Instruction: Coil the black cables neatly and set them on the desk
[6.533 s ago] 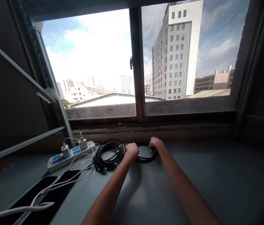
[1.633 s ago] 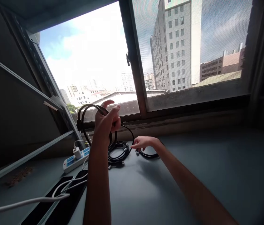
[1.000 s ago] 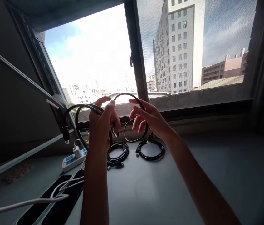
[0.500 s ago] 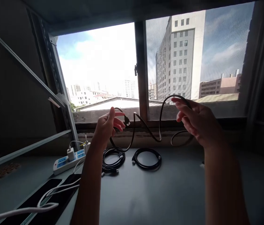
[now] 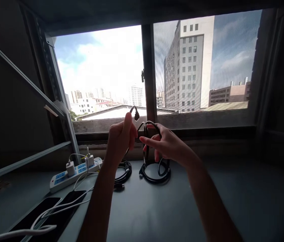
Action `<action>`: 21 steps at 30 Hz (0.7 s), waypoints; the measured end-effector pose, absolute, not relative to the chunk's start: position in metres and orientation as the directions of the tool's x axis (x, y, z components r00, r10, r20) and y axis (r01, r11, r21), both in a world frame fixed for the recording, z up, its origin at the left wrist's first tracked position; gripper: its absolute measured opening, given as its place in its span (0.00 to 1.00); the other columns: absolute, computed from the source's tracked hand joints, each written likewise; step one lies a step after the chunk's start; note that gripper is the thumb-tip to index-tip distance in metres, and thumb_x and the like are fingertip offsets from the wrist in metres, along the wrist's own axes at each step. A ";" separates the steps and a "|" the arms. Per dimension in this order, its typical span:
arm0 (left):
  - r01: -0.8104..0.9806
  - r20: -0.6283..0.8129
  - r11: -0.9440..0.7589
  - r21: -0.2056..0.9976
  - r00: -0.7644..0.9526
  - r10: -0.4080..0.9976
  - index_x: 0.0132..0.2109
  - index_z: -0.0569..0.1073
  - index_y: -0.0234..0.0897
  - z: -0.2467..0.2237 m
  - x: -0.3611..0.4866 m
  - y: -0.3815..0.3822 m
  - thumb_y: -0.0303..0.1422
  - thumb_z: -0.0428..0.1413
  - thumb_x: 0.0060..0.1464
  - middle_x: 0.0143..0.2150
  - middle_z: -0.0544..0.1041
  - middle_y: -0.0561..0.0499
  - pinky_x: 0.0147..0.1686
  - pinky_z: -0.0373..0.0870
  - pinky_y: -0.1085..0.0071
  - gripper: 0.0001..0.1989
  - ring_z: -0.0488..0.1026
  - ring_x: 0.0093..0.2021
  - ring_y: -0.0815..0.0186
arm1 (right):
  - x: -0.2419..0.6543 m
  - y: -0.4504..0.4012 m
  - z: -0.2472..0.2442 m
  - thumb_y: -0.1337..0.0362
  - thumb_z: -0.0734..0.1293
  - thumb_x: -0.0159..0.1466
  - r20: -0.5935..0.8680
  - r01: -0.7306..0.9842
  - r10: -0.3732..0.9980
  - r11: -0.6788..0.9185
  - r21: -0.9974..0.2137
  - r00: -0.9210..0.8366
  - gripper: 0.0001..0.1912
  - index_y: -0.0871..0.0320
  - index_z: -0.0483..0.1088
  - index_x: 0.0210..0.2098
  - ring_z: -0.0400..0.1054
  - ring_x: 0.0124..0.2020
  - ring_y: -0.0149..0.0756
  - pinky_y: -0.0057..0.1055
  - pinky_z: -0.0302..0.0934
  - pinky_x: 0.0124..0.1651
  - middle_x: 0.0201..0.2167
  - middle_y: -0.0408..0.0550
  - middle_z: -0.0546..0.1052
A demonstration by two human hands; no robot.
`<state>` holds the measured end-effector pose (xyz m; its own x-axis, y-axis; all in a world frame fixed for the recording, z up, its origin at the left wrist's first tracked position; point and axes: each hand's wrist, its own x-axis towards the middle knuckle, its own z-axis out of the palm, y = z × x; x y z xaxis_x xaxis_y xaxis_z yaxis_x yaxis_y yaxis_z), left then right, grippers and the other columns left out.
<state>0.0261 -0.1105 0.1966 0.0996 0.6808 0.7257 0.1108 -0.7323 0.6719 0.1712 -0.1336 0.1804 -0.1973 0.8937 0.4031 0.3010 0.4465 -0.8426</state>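
Observation:
A black cable [image 5: 146, 143] hangs in loops between my two hands, above the desk. My left hand [image 5: 124, 134] is closed round one end of it, and a dark plug [image 5: 137, 116] sticks up past the thumb. Close by on the right, my right hand [image 5: 163, 143] has its thumb and forefinger around a loop of the same cable, the loop passing over the fingers. Below the hands, one coiled black cable [image 5: 154, 181] lies on the desk; another coiled black cable [image 5: 128, 174] lies left of it, partly hidden by my left wrist.
At the left stands a white power strip [image 5: 63, 181] with chargers plugged in. White cords [image 5: 63, 204] run over dark flat devices [image 5: 68, 211] on the grey desk [image 5: 152, 215]. Behind the desk is a window with a dark frame [image 5: 149, 74]; metal shelf posts [image 5: 62, 90] stand beside it.
My right hand has moved left, close to my left hand, bringing the stretched cable together into loops. The plug at my left hand has risen. The view has shifted slightly.

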 end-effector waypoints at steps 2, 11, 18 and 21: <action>0.077 0.727 -0.729 0.680 0.056 0.684 0.14 0.62 0.37 0.199 0.023 -0.113 0.47 0.43 0.58 0.05 0.55 0.55 0.10 0.47 0.78 0.29 0.53 0.08 0.76 | 0.169 -0.133 0.180 0.55 0.68 0.58 0.425 0.285 0.878 0.475 -0.833 -0.220 0.34 0.61 0.52 0.58 0.64 0.13 0.28 0.20 0.54 0.13 0.22 0.42 0.75; -0.156 0.696 -0.740 0.655 -0.256 0.671 0.25 0.61 0.39 0.203 0.013 -0.110 0.46 0.44 0.59 0.08 0.50 0.62 0.08 0.44 0.79 0.20 0.47 0.08 0.77 | 0.182 -0.126 0.185 0.66 0.61 0.60 0.571 0.255 0.814 0.533 -0.807 0.106 0.11 0.61 0.71 0.40 0.61 0.17 0.26 0.20 0.56 0.20 0.13 0.37 0.64; 0.069 0.515 -0.564 0.823 0.328 0.792 0.30 0.68 0.36 0.195 0.022 -0.108 0.53 0.44 0.55 0.10 0.63 0.56 0.11 0.55 0.78 0.24 0.62 0.10 0.71 | 0.167 -0.132 0.186 0.63 0.58 0.65 0.521 0.027 0.852 0.522 -0.852 -0.051 0.08 0.60 0.63 0.41 0.60 0.13 0.25 0.17 0.47 0.11 0.15 0.36 0.65; 0.131 0.385 -0.490 0.862 0.462 0.799 0.27 0.70 0.35 0.188 0.030 -0.105 0.56 0.36 0.55 0.13 0.68 0.50 0.13 0.59 0.77 0.32 0.67 0.13 0.68 | 0.164 -0.135 0.183 0.53 0.61 0.63 0.544 0.124 0.821 0.566 -0.815 -0.173 0.16 0.60 0.62 0.29 0.59 0.12 0.23 0.17 0.48 0.12 0.15 0.38 0.67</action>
